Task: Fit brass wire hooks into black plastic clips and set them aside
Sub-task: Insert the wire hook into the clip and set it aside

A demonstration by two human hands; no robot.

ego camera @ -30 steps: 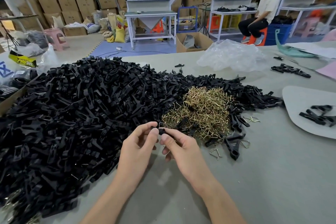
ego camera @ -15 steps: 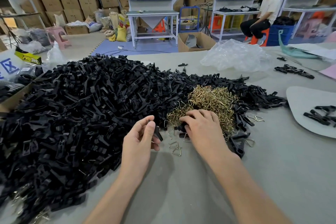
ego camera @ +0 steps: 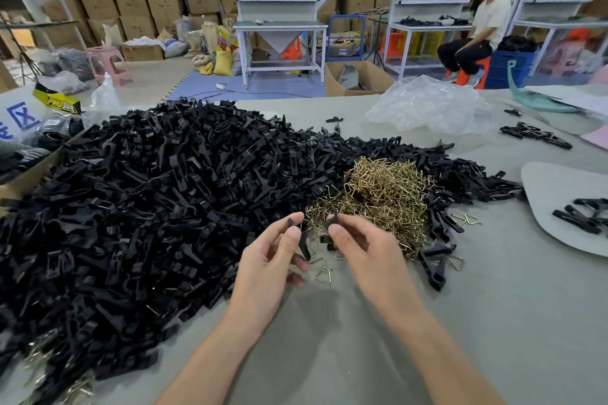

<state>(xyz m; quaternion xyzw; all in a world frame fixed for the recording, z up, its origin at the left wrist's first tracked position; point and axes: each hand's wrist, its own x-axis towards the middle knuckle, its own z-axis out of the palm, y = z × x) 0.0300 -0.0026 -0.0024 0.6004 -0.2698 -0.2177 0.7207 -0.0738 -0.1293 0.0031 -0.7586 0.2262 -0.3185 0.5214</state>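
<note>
A big heap of black plastic clips (ego camera: 158, 194) covers the left and middle of the grey table (ego camera: 493, 322). A smaller tangle of brass wire hooks (ego camera: 385, 200) lies at its right side. My left hand (ego camera: 273, 263) pinches one black clip (ego camera: 302, 242) between thumb and fingers, just in front of the brass pile. My right hand (ego camera: 365, 250) pinches a second small black piece (ego camera: 335, 216) beside it, a finger's width to the right. Loose brass hooks (ego camera: 324, 273) lie on the table under my hands.
A few black clips (ego camera: 582, 217) lie on a pale grey mat (ego camera: 559, 187) at the right edge. A crumpled clear plastic bag (ego camera: 434, 105) sits at the back right, more clips (ego camera: 533, 135) beyond it. A cardboard box edge (ego camera: 29, 174) is at the left. A seated person (ego camera: 477, 29) is far behind.
My right hand has come back from the brass pile toward me, now pinching a small black piece. My left hand has lifted its clip higher.
</note>
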